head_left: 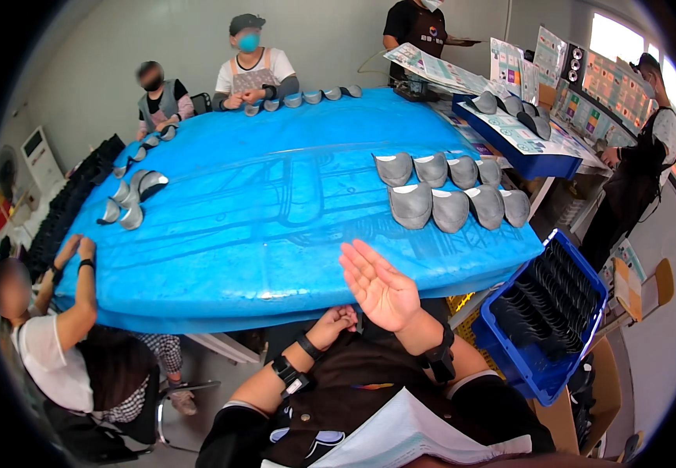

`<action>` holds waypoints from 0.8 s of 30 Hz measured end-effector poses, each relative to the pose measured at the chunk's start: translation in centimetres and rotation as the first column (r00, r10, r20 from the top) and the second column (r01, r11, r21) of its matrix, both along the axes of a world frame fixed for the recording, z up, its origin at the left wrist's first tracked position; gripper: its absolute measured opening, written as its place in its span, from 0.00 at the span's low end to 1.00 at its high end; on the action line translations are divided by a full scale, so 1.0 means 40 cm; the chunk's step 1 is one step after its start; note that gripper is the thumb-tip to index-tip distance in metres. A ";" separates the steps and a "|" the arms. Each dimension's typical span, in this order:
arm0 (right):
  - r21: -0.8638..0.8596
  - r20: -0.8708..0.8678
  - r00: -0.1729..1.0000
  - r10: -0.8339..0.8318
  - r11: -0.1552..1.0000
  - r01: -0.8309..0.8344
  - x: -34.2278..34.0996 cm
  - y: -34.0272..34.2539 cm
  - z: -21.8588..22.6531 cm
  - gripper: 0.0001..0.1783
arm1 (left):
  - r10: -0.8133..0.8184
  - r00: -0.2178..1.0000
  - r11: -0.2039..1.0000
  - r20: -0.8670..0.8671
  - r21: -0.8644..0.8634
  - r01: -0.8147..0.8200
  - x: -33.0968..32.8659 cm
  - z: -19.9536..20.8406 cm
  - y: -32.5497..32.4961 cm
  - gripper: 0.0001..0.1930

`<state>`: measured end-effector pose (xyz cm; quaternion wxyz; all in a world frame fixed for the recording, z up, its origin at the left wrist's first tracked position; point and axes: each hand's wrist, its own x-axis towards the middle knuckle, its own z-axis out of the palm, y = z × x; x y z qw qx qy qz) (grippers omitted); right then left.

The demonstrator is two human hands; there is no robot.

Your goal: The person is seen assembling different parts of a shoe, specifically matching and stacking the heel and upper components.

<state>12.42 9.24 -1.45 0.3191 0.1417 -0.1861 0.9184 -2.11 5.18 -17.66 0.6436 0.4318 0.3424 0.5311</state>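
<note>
My right hand (381, 288) is raised over the near edge of the blue-covered table (221, 234), palm turned up and fingers stretched out, holding nothing. Just left of it and lower, at the table edge in front of my dark apron (369, 363), my left hand (336, 326) has its fingers curled together. Whether anything small is between them is hidden. Beyond my right hand lie two rows of grey, curved, cup-shaped pieces (410, 207) with white patches, apart from both hands. Each wrist wears a black band with a small device.
A blue crate (509, 355) full of black curved pieces stands at the right, above an open cardboard box (603, 390). One person (65, 351) sits at the left edge; two more sit at the far side. More grey pieces (131, 199) line the far left.
</note>
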 end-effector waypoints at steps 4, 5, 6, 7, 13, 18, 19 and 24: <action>0.034 -0.006 1.000 0.006 0.999 -0.005 0.006 -0.022 0.022 0.25 | 0.031 0.999 0.999 -0.025 -0.026 -0.032 0.005 0.013 0.002 0.05; 0.050 0.004 1.000 -0.023 0.999 0.023 0.013 -0.028 0.025 0.23 | 0.025 0.999 0.999 -0.026 -0.022 -0.025 0.017 0.036 -0.003 0.05; 0.209 -0.061 0.997 0.038 0.978 -0.024 0.023 -0.024 0.005 0.18 | 0.051 0.998 0.998 -0.037 -0.022 -0.052 0.031 0.066 -0.012 0.05; 0.368 -0.114 0.988 0.107 0.928 -0.058 0.033 -0.022 -0.016 0.15 | 0.077 0.996 0.997 -0.049 -0.020 -0.078 0.040 0.084 -0.013 0.04; 0.999 0.010 0.827 0.562 -0.039 0.014 0.070 -0.156 0.015 0.21 | 0.023 0.999 0.999 -0.048 0.023 -0.022 0.001 0.007 -0.001 0.04; 0.733 0.091 0.732 0.675 0.452 -0.508 -0.047 -0.301 0.125 0.32 | -0.006 1.000 1.000 -0.017 -0.011 0.006 0.014 0.018 0.001 0.06; 0.636 0.058 0.727 0.684 0.536 -0.555 -0.072 -0.307 0.137 0.34 | 0.009 1.000 1.000 -0.011 -0.019 -0.009 0.003 0.006 -0.002 0.07; 0.501 0.006 0.903 0.430 0.780 -0.374 -0.181 -0.303 0.109 0.45 | -0.017 1.000 1.000 0.008 0.005 0.017 -0.007 -0.004 0.007 0.08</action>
